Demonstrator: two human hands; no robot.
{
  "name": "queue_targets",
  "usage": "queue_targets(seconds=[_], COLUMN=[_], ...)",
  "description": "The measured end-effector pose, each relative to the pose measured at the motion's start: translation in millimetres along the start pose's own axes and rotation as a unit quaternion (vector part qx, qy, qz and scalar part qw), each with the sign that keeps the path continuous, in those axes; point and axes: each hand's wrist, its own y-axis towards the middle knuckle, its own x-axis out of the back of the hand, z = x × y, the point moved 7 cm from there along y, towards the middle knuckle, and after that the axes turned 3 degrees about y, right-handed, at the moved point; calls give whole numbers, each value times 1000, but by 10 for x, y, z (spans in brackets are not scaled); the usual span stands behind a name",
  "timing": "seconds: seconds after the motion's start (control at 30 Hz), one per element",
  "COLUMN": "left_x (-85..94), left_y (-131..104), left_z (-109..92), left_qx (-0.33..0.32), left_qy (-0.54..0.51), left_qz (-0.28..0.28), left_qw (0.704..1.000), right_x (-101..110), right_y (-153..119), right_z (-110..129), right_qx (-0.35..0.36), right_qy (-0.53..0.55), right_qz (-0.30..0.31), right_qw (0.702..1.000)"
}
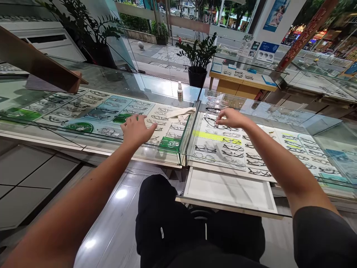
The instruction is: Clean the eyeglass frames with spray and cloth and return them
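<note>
My left hand (137,129) hovers over the glass top of the left display case (178,158), fingers spread and holding nothing. Over the right case (195,162), my right hand (231,118) has thumb and fingertips drawn together. Whatever it may pinch is hidden or too small to name. Just beyond these fingertips is a dark pair of eyeglasses (212,109); I cannot tell whether they touch. A folded cream cloth (181,112) lies on the left case, between my hands. Behind the cloth a small white spray bottle (180,93) stands upright.
Rows of eyeglasses (205,149) fill both cases under glass. A white drawer (228,190) is pulled out above my lap. At the left, a brown stand (41,61) leans over the glass. Potted plants (197,61) and a low display table (242,83) are farther back.
</note>
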Motion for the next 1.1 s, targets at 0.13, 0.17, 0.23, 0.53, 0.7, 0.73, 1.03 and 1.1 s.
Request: queue_targets(seconds=[0.13, 0.17, 0.23, 0.53, 0.7, 0.73, 1.03, 1.1], left_x=[-2, -1, 2, 0, 25, 28, 30, 33], left_y=[-1, -1, -2, -14, -26, -26, -11, -13], left_z=[-9, -11, -13, -32, -41, -42, -22, -25], left_qx=[-4, -4, -2, -9, -12, -13, -5, -7], left_qy=[-4, -3, -1, -2, -2, -2, 8, 8], left_qz=[5, 6, 7, 12, 10, 11, 6, 6], left_qw=[1000, 1000, 1000, 1000, 1000, 1000, 1000, 1000], right_x=[-151, -244, -464, -1447, -1909, -1940, -1729, -1703], right_y=[-856, -1085, -1479, -1918, -1490, -1350, -101, 60], right_z=[619, 755, 938, 680, 186, 89, -486, -576], right_qx=[115, 123, 103, -9, 9, 22, 6, 11], right_qy=[171, 184, 185, 123, 103, 81, -28, -45], right_qz=[85, 116, 159, 144, 79, 40, -172, -166], right_qw=[975, 968, 964, 982, 991, 996, 985, 985])
